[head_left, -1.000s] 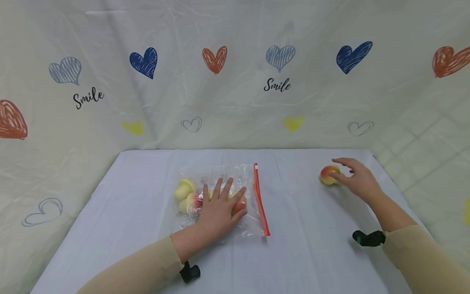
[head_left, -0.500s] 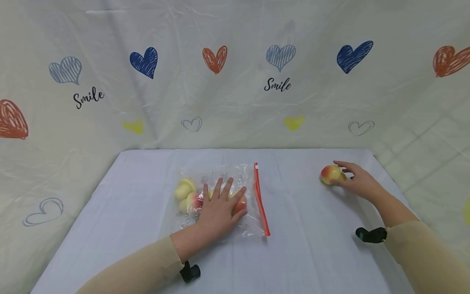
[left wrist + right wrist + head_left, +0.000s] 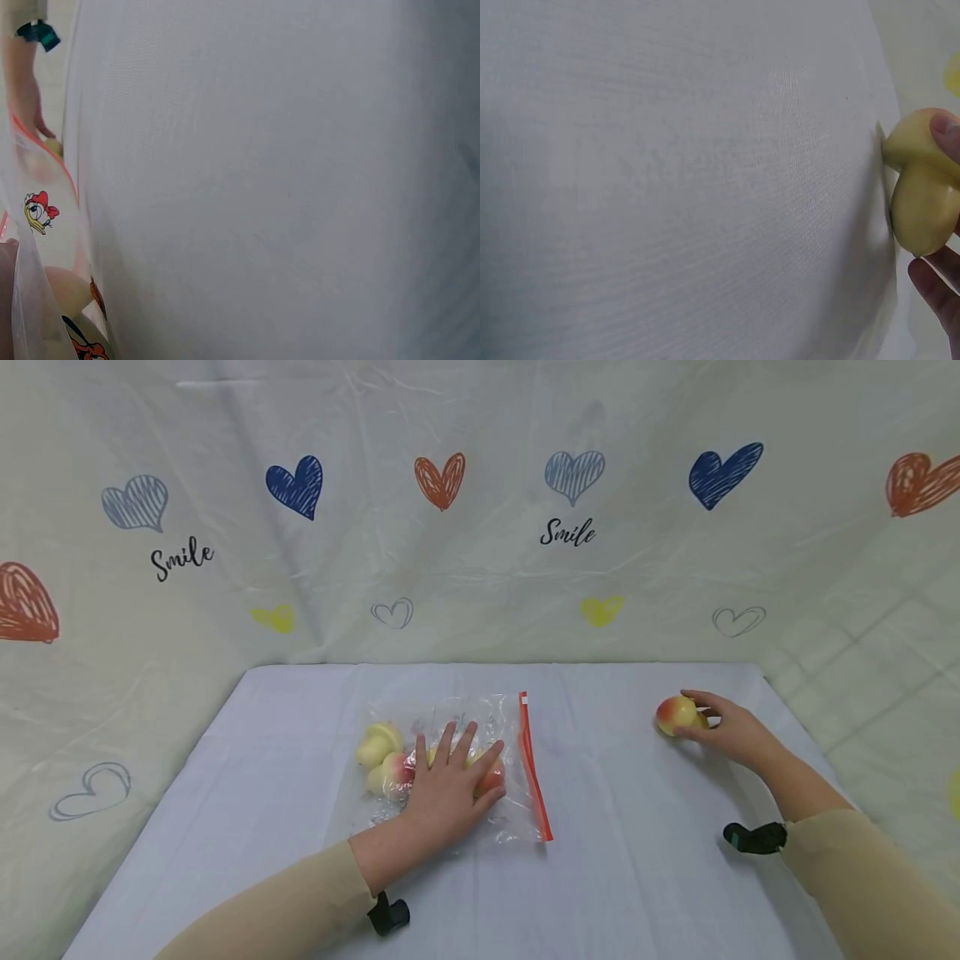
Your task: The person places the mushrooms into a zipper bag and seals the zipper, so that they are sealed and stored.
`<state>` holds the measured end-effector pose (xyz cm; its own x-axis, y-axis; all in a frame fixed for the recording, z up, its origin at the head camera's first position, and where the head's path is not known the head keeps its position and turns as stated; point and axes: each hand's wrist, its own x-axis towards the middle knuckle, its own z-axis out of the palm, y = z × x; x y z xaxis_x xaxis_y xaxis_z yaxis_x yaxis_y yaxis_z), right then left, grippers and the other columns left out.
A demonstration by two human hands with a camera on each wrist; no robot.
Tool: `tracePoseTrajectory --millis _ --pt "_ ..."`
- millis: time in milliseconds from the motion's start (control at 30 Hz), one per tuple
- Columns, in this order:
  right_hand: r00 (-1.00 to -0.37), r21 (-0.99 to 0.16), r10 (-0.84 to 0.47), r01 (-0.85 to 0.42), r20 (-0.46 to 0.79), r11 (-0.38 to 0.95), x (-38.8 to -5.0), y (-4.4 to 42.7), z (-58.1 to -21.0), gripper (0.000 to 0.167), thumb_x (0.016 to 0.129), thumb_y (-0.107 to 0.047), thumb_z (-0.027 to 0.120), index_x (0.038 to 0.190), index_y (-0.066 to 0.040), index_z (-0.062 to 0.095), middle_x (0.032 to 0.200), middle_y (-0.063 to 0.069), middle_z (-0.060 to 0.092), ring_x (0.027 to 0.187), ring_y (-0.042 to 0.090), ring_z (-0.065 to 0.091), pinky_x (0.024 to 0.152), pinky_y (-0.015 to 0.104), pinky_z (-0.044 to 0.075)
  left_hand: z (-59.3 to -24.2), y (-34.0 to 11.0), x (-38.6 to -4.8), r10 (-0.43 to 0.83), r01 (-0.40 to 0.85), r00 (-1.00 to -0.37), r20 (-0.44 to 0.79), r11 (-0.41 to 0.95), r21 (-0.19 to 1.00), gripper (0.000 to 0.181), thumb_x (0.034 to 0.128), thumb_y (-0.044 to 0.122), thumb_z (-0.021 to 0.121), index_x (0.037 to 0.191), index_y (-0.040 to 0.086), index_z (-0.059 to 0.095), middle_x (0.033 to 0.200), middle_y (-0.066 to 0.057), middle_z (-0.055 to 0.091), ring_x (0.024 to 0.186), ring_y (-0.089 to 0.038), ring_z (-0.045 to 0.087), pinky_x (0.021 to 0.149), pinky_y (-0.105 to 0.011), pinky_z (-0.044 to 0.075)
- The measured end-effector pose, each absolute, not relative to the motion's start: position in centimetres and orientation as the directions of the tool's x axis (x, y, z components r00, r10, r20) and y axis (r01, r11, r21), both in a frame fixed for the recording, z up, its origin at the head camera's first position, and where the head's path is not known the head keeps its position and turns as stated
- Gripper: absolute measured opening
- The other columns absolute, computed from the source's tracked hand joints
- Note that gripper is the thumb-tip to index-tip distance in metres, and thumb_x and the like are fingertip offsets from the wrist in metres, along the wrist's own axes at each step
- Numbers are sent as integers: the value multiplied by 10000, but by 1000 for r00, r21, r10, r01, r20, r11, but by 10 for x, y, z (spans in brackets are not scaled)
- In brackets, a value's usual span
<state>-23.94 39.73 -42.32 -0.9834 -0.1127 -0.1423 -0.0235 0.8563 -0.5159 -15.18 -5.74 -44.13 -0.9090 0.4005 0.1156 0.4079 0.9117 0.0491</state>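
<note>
Spread over a clear bag (image 3: 513, 822) with a red strip, my left hand (image 3: 444, 789) rests flat, fingers apart. Several yellow and red rounded pieces (image 3: 378, 746) show inside the bag. At the table's right, my right hand (image 3: 738, 735) holds a yellow-and-red mushroom-shaped piece (image 3: 673, 715), thumb on the near side and index finger on the far side. In the right wrist view the thumb lies on the cap of the mushroom-shaped piece (image 3: 922, 206), with fingertips (image 3: 928, 279) beside its stem end. The left wrist view shows the bag's printed cartoon figures (image 3: 39, 212) at its left edge.
A white cloth (image 3: 585, 877) covers the table. Behind it hangs a pale sheet (image 3: 487, 560) printed with hearts and lettering. Small black devices (image 3: 387, 916) sit at both wrists.
My right hand has lowered slightly and its fingers have closed round the mushroom-shaped piece, which has barely moved. My left hand and the bag have stayed in place.
</note>
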Motion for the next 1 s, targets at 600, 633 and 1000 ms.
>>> tracePoseTrajectory --millis 600,633,1000 --pt "-973 -578 -210 -120 -92 808 -229 353 -416 861 851 -564 712 1519 -125 392 1407 224 474 1170 393 502 918 501 486 -439 -57 -151 400 406 -910 109 913 38 680 957 668 407 1565 425 224 1663 -49 118 1515 -351 56 1129 -690 20" --pt "-971 -580 -222 -133 -85 804 -228 348 -416 848 851 -552 720 1513 -127 404 1398 211 489 1168 380 506 921 497 486 -439 -57 -151 400 406 -910 108 913 41 679 958 666 409 1565 423 228 1663 -49 118 1515 -351 56 1129 -690 16" --pt "-933 -621 -359 -276 -8 733 -220 288 -419 740 830 -393 800 1455 -135 499 1347 95 570 1177 286 516 922 465 510 -439 -57 -149 399 407 -910 108 912 58 696 949 668 430 1566 412 235 1661 -58 130 1510 -365 72 1131 -687 26"
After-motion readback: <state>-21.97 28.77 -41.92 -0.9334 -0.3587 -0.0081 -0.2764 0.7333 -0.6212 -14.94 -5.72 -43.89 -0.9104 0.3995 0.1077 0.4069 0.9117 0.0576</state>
